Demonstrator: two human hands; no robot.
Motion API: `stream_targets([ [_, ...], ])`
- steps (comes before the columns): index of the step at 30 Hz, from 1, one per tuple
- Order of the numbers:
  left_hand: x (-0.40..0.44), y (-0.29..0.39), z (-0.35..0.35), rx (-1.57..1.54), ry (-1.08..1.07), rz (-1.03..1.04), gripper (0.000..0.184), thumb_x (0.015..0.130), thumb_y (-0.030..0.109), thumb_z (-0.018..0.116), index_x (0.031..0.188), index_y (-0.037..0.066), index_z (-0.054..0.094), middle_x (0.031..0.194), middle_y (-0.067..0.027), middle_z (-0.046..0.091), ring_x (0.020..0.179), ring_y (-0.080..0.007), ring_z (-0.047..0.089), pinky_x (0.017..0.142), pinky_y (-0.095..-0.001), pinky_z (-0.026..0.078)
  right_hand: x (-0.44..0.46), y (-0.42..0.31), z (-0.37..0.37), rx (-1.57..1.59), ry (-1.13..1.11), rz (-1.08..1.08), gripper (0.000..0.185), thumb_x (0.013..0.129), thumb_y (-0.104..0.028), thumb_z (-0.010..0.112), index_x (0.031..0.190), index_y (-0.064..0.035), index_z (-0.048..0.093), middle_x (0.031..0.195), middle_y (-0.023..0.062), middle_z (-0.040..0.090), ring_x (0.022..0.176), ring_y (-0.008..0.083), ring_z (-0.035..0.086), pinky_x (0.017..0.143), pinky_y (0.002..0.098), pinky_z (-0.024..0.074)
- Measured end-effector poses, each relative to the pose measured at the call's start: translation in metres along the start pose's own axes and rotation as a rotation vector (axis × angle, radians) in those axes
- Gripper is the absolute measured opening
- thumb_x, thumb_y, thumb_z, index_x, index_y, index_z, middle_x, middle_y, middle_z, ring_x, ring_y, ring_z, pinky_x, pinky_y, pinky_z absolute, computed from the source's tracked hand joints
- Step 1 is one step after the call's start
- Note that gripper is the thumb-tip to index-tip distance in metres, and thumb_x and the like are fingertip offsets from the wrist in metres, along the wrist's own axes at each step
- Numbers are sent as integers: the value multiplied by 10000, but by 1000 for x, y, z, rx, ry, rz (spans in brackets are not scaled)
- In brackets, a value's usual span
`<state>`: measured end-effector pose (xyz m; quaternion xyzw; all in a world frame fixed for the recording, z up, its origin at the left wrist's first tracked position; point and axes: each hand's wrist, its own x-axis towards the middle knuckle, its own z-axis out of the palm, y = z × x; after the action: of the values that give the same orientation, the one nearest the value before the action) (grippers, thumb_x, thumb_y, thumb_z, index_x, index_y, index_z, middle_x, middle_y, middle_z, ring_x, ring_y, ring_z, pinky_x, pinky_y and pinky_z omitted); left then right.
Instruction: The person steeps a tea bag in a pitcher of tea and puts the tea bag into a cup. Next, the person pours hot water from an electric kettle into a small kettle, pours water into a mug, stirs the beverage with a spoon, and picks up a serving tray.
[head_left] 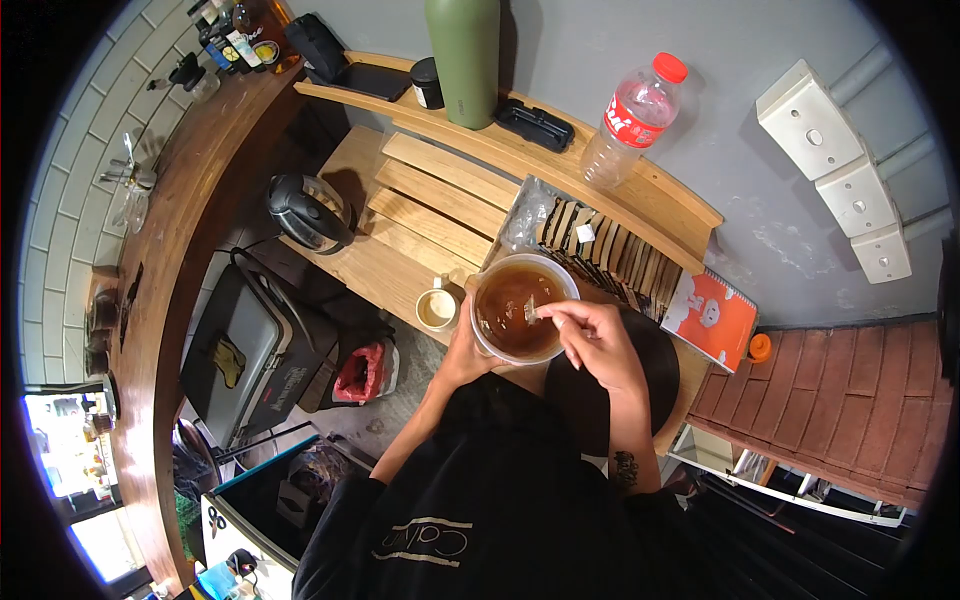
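Note:
A round tub (522, 308) of brown liquid, with small pale bits in it, is held up in the middle of the head view. My left hand (468, 345) grips its left side and lower edge. Over the tub's right rim, my right hand (597, 345) pinches a small pale, see-through piece (532, 312) at the liquid's surface; what it is, I cannot make out. Just left of the tub, a small cup (437, 309) with pale contents stands on the wooden bench.
A black kettle (310, 213) stands on the bench at left. Behind the tub are a row of brown packets (600, 250) and an orange notebook (710, 318). The shelf (400, 115) holds a green bottle (464, 65) and a plastic bottle (632, 125).

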<state>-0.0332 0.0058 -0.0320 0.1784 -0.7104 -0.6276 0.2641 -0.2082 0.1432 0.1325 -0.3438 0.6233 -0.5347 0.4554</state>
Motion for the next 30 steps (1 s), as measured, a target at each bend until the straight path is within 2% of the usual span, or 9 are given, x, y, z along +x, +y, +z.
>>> stream_targets([
  [2, 0, 0, 0, 20, -4, 3, 1413, 580, 249, 1014, 1610, 0, 78, 1580, -176, 357, 1475, -285, 378, 1205, -426, 353, -5, -19, -2, 70, 101, -56, 233, 1049, -91, 562, 1169, 44, 710, 639, -49, 505, 521, 10, 442, 460, 204, 365],
  [5, 4, 3, -1, 38, -18, 4, 1398, 589, 217, 1008, 1610, 2, 77, 1578, -176, 360, 1468, -286, 389, 1201, -426, 361, -4, -26, -6, 46, 123, -111, 238, 1056, -98, 556, 1179, 46, 701, 629, -48, 496, 507, 21, 423, 453, 198, 348],
  [9, 5, 7, 0, 7, -18, -12, 1362, 614, 199, 996, 1606, 3, 84, 1576, -175, 363, 1464, -287, 397, 1198, -423, 366, 8, 10, -4, -20, 64, 38, 230, 1045, -80, 561, 1165, 47, 711, 641, -53, 492, 508, 17, 428, 451, 199, 355],
  [13, 2, 3, 0, -3, -8, -7, 1334, 631, 204, 990, 1602, 8, 97, 1576, -174, 366, 1463, -285, 401, 1198, -429, 364, 0, -8, -9, 70, 89, -14, 227, 1043, -100, 577, 1159, 43, 710, 621, -48, 517, 505, 18, 442, 457, 205, 359],
  [17, 7, 9, 1, -40, -23, 15, 1326, 632, 203, 990, 1599, 10, 105, 1569, -176, 379, 1460, -283, 408, 1195, -434, 370, -6, -32, -17, 3, 100, -91, 224, 1045, -95, 575, 1158, 44, 711, 643, -35, 547, 513, 18, 454, 460, 204, 366],
  [20, 6, 6, 0, -12, -32, 25, 1348, 635, 175, 989, 1610, 42, 68, 1593, -166, 327, 1478, -286, 361, 1203, -457, 339, 2, -1, -13, 2, 70, -32, 223, 1049, -101, 572, 1143, 31, 726, 634, -38, 520, 513, 18, 434, 459, 212, 365],
  [22, 6, 14, 1, -37, -12, 12, 1307, 632, 176, 988, 1595, 16, 120, 1562, -177, 387, 1455, -285, 414, 1194, -439, 375, 7, 12, -8, -18, 36, 21, 227, 1050, -101, 570, 1146, 37, 723, 630, -43, 512, 514, 18, 429, 463, 211, 365],
  [24, 4, 11, 1, -33, -1, 4, 1304, 631, 171, 988, 1596, 19, 124, 1560, -175, 390, 1454, -285, 416, 1192, -438, 378, 8, 11, -6, 10, 24, 29, 227, 1050, -101, 571, 1148, 38, 721, 628, -43, 512, 514, 17, 429, 465, 210, 366],
  [30, 6, 7, 1, -45, -16, 19, 1329, 621, 162, 991, 1602, 24, 105, 1551, -173, 402, 1447, -283, 425, 1186, -432, 387, -5, -24, -10, -3, 87, -93, 236, 1053, -115, 579, 1174, 39, 711, 651, -45, 528, 523, 13, 446, 458, 208, 375],
])
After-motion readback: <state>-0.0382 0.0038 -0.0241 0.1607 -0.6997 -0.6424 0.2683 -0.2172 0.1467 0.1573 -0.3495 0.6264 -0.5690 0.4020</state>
